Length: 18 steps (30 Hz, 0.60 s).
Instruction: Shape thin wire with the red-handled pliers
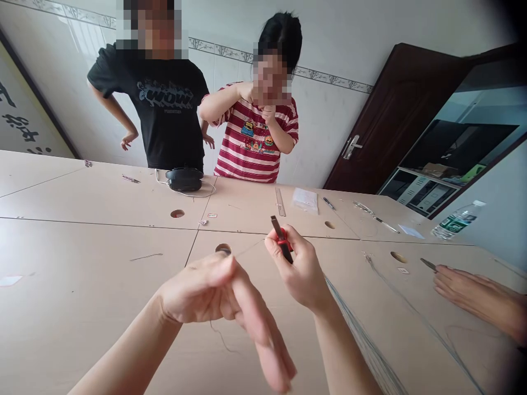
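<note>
My right hand (300,269) is closed around a small dark metal tool (285,248) with a red part, its square end pointing up. Left of it and nearer to the camera is my left hand (222,293), its long fingers stretched down to the right. A thin thread (251,248) runs from near the left thumb to the right hand. Below the left palm hangs a loose strand (222,340). The left thumb presses toward the index finger on the thread, and the exact grip is partly hidden.
Bundled strands (362,323) lie right of my right forearm. Another person's hands (473,291) hold a pointed tool at the right. A bottle (455,222), a ruler (280,202) and a black device (184,179) rest on the table (102,296). Two people stand behind it.
</note>
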{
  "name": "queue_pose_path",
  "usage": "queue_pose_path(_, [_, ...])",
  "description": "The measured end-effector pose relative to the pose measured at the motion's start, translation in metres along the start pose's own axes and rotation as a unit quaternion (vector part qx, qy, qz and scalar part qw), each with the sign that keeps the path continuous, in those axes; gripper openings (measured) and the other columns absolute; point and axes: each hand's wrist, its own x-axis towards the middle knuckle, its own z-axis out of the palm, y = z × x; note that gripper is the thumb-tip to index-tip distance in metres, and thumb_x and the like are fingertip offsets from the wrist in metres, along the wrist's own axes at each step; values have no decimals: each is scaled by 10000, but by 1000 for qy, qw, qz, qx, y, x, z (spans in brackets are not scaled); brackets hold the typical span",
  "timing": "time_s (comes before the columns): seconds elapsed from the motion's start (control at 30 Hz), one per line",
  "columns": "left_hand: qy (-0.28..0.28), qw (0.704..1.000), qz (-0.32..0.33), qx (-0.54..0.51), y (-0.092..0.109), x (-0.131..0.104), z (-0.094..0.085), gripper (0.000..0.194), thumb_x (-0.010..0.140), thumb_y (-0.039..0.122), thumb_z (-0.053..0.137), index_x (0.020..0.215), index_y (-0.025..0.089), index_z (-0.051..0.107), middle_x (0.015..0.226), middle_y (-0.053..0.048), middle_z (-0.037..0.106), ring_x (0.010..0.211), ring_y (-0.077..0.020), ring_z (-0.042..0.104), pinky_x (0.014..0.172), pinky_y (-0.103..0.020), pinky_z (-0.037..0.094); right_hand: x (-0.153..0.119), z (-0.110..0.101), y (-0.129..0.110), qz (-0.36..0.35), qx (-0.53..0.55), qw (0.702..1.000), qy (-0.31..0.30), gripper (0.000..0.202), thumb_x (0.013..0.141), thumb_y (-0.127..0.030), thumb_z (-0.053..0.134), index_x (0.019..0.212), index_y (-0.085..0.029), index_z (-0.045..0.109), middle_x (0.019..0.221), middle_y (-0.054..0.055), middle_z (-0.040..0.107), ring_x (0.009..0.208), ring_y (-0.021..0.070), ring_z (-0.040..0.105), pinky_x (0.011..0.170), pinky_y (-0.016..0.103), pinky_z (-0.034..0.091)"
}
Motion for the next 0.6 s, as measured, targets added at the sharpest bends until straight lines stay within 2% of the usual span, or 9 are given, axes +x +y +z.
queue_pose_path(0.1, [113, 982, 136, -60, 9, -1, 7, 435, 943, 499, 434, 791, 270, 771, 696, -33, 757, 734, -207, 733, 643, -285, 598, -3, 8, -4, -10, 5, 1000, -13, 127, 914, -280, 500, 804, -217, 492, 720, -24, 507, 677, 134, 483, 648, 258, 398])
queue_pose_path(0.17, [228, 944, 220, -87, 15, 1, 6, 412, 974, 397, 421, 745, 286, 745, 655, 27, 738, 740, -145, 724, 668, -221, 590, -4, 13, -5, -21, 10, 1000, -19, 117, 913, -263, 499, 805, -218, 495, 733, -21, 524, 690, 136, 490, 657, 260, 404])
queue_pose_path(0.23, [350, 892, 277, -80, 17, 6, 0, 433, 993, 344, 384, 732, 279, 723, 702, 47, 739, 843, -128, 718, 770, -221, 582, -5, 15, -6, -31, 17, 999, -19, 110, 915, -260, 503, 813, -219, 495, 758, -14, 547, 710, 140, 505, 680, 267, 416])
queue_pose_path(0.3, [431, 852, 296, -38, 15, 12, -7, 416, 997, 360, 364, 811, 275, 726, 881, 32, 761, 1047, -161, 674, 931, -289, 538, -5, 16, -7, -38, 23, 999, -19, 101, 918, -260, 505, 825, -221, 496, 778, -7, 562, 728, 146, 519, 704, 275, 429])
queue_pose_path(0.33, [453, 841, 295, -10, 13, 15, -10, 399, 992, 385, 369, 865, 267, 728, 987, 15, 757, 1149, -187, 625, 1005, -333, 495, -5, 16, -7, -40, 25, 999, -21, 94, 919, -256, 505, 832, -222, 498, 787, -4, 568, 737, 149, 526, 713, 278, 434])
queue_pose_path(0.4, [467, 838, 278, 46, 6, 21, -13, 384, 973, 432, 398, 960, 234, 726, 1147, -30, 720, 1274, -233, 529, 1092, -395, 412, -5, 16, -7, -45, 23, 998, -25, 80, 922, -240, 501, 844, -225, 500, 802, 2, 575, 752, 155, 532, 720, 281, 438])
queue_pose_path(0.5, [464, 843, 250, 106, -2, 26, -12, 401, 956, 453, 438, 1003, 182, 729, 1239, -83, 676, 1316, -267, 482, 1119, -423, 370, -4, 16, -6, -65, -7, 998, -13, 69, 912, -206, 506, 846, -223, 495, 801, 7, 572, 752, 162, 525, 712, 288, 430])
queue_pose_path(0.6, [464, 840, 256, 115, -5, 25, -12, 400, 962, 438, 438, 1005, 172, 733, 1280, -91, 651, 1328, -270, 466, 1118, -423, 372, -3, 16, -4, -88, -37, 995, 13, 79, 899, -175, 508, 840, -220, 484, 787, 6, 561, 745, 166, 516, 701, 293, 414])
